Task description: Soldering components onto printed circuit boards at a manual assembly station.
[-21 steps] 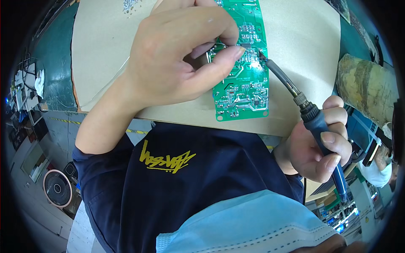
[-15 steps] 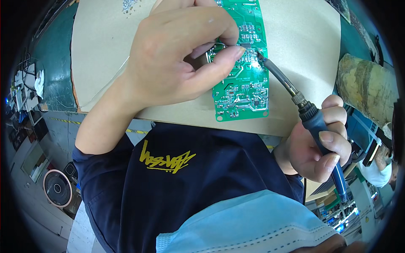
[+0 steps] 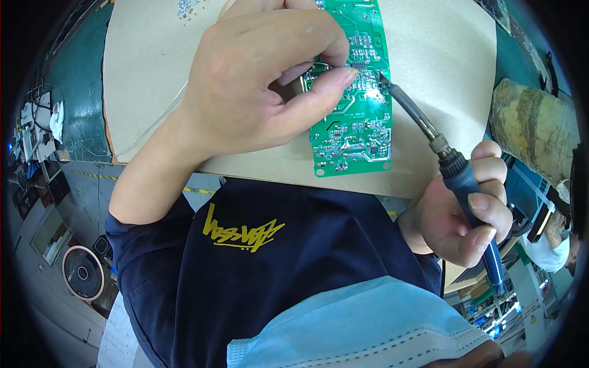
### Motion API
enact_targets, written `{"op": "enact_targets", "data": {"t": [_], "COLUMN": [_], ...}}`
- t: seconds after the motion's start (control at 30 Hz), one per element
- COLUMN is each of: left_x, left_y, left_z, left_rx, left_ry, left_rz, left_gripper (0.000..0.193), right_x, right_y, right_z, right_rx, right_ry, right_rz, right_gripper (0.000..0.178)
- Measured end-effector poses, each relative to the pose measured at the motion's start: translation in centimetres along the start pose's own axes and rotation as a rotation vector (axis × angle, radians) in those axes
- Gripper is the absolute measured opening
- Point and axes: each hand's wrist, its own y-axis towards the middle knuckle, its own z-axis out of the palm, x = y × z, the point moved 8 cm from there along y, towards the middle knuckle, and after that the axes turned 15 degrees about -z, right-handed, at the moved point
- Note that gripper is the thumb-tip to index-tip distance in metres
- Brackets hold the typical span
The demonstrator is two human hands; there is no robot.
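- Works over a green circuit board point(image 3: 353, 132), lying at top centre of the frame, silver joints and tiny parts facing up, presumably for direct access.
- Grips a soldering iron point(image 3: 455, 167) in the right hand point(image 3: 460, 211), right of centre, fingers closed around the blue handle, probably to stay clear of the hot metal end.
- Slants the soldering iron up and leftward, tip over the board's right-hand part; too small to tell whether touching.
- Arches the left hand point(image 3: 264, 86) over the board's left side, upper centre, thumb and forefinger bent close together, barely parted; cannot tell whether pinching anything.
- Comes in from opposite sides, likely to leave the spot between in plain sight.
- Rests the board on a brown cardboard sheet point(image 3: 445, 67), spread across a dark green tabletop point(image 3: 83, 92), perhaps as protection.
- Includes, at left, a thin pale wire point(image 3: 164, 115) running up to the left hand's edge, plus scattered shiny bits point(image 3: 186, 8) at upper left, well apart from the board.
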Motion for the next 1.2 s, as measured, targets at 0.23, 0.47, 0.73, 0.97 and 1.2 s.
{"op": "enact_targets", "data": {"t": [0.23,0.47,0.73,0.97,1.2], "left_x": [-0.2,-0.2,-0.1,-0.1,0.1], "left_y": [0.0,-0.1,-0.2,-0.2,-0.1], "left_z": [0.0,-0.2,-0.4,-0.3,-0.5], "left_rx": [0.009,0.011,0.011,0.009,-0.002], "left_ry": [-0.004,-0.006,-0.008,-0.011,-0.025], "left_rz": [0.017,0.028,0.032,0.034,0.030], "left_gripper": [0.017,0.016,0.016,0.016,0.015], "right_x": [0.1,0.2,1.0,2.4,3.1], "right_y": [-0.2,-0.1,0.3,1.2,1.5], "right_z": [-0.5,-0.5,-0.1,2.3,3.1], "right_rx": [-0.046,-0.060,-0.046,0.048,0.106], "right_ry": [0.018,0.005,-0.055,-0.171,-0.223], "right_rz": [0.010,0.014,-0.020,-0.103,-0.170], "right_gripper": [0.035,0.036,0.034,0.031,0.031]}}
